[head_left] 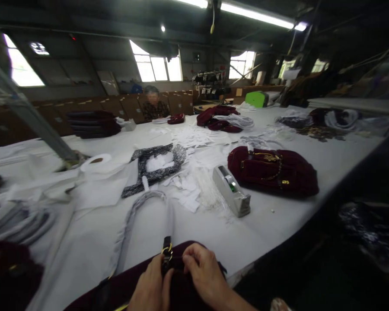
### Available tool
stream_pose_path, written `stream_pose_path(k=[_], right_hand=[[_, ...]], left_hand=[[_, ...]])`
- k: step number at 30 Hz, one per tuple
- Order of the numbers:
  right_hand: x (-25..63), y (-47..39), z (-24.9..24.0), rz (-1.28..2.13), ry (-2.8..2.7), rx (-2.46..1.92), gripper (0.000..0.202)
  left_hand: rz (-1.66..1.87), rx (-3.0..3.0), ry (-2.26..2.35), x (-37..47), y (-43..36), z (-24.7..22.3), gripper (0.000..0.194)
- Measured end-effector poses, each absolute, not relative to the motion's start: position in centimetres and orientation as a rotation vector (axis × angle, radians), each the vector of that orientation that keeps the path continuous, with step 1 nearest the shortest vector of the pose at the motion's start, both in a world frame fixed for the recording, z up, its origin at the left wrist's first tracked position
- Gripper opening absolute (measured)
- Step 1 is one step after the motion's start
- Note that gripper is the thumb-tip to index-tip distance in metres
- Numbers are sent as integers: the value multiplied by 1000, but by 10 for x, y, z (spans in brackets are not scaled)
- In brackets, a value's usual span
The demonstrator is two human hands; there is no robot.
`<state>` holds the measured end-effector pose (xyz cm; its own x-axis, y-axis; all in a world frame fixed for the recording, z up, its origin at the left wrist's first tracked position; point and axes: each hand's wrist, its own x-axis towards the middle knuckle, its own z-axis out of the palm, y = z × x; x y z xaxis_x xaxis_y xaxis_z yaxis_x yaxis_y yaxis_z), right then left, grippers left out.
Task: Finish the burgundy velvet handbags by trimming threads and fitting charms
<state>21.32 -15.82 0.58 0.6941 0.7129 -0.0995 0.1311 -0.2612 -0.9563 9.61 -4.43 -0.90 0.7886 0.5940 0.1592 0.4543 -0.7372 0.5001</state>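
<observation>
A dark maroon handbag (116, 283) lies at the table's near edge. Its handle (126, 231), wrapped in pale grey-white material, arches away over the table. My left hand (151, 283) grips the bag's top edge, just beside the black strap tab and its gold ring (167, 249). To the right of that ring, the thumb and forefinger of my right hand (205, 271) are pinched together against the bag. Whatever is between them is too small to make out. Part of the bag is hidden beneath both hands.
A grey tape dispenser (231, 192) stands ahead, with another maroon bag (272, 170) behind it. White paper scraps (188, 190) and a white roll (97, 163) lie mid-table. Wrapped handles (19, 220) are at left. Across the table is a person (154, 106).
</observation>
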Motion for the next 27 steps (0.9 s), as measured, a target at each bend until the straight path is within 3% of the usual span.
stream_pose_path(k=[6, 17, 27], right_hand=[[215, -159, 6, 638, -758, -1774, 19], [209, -159, -2, 614, -860, -1868, 19], [206, -158, -1, 583, -862, -1935, 23]], left_hand=[[346, 2413, 939, 98, -59, 16, 20], [322, 2281, 899, 92, -44, 10, 23], [131, 1859, 948, 92, -32, 29, 44]])
